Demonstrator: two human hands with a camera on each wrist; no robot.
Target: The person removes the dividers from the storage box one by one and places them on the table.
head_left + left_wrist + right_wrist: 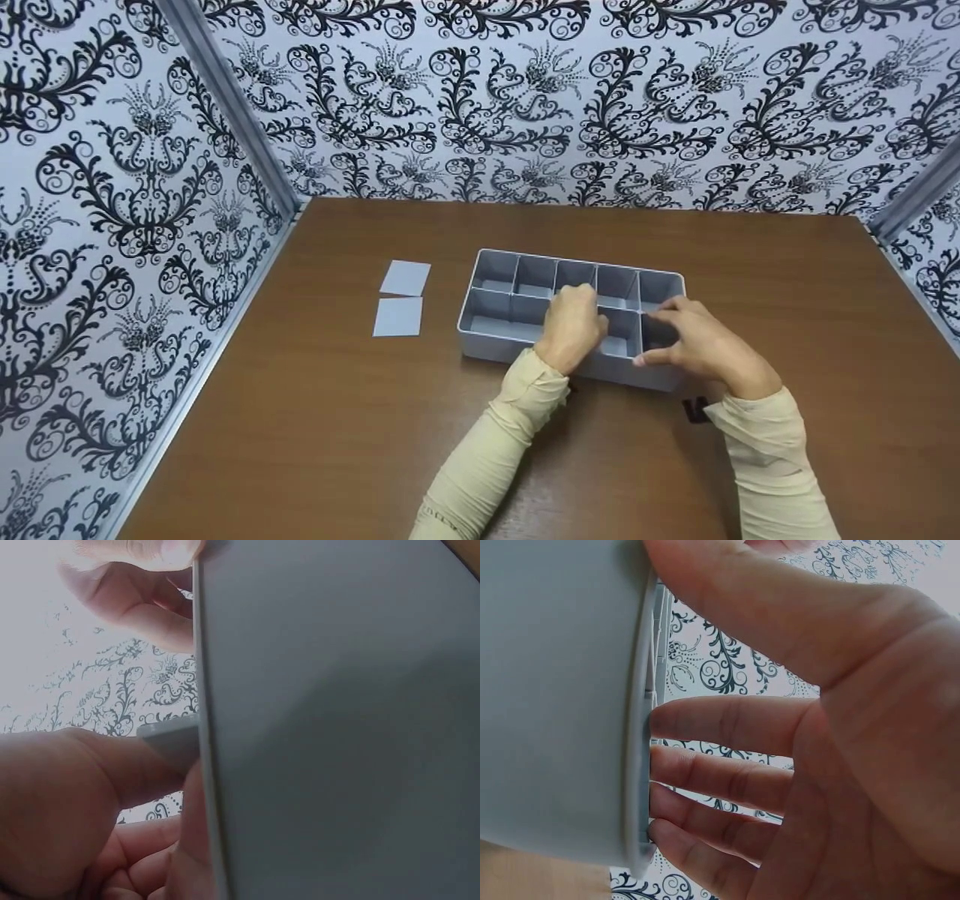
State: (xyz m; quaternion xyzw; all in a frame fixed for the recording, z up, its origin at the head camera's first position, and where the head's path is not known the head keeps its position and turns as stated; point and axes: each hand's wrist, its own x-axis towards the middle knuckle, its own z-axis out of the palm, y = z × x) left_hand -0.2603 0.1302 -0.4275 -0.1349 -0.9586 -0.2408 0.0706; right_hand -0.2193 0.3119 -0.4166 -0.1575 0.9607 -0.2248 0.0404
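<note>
A grey organizer box [517, 346], split into compartments in two rows, stands at the middle of the table. My left hand [574, 326] is over its front row, fingers curled. In the left wrist view that hand pinches a thin grey divider [171, 739] whose corner rises above the box rim; the rest of it is hidden behind the front wall. My right hand [701, 341] holds the box at its right end. Its thumb presses the front wall, and its fairly straight fingers [727, 724] reach over the rim to the partition behind.
Two flat light grey square pieces [398, 316] lie on the brown table [300, 420], left of the box. A small black object [696, 410] is partly covered by the right sleeve. Patterned walls [525, 112] close off the table's back and sides.
</note>
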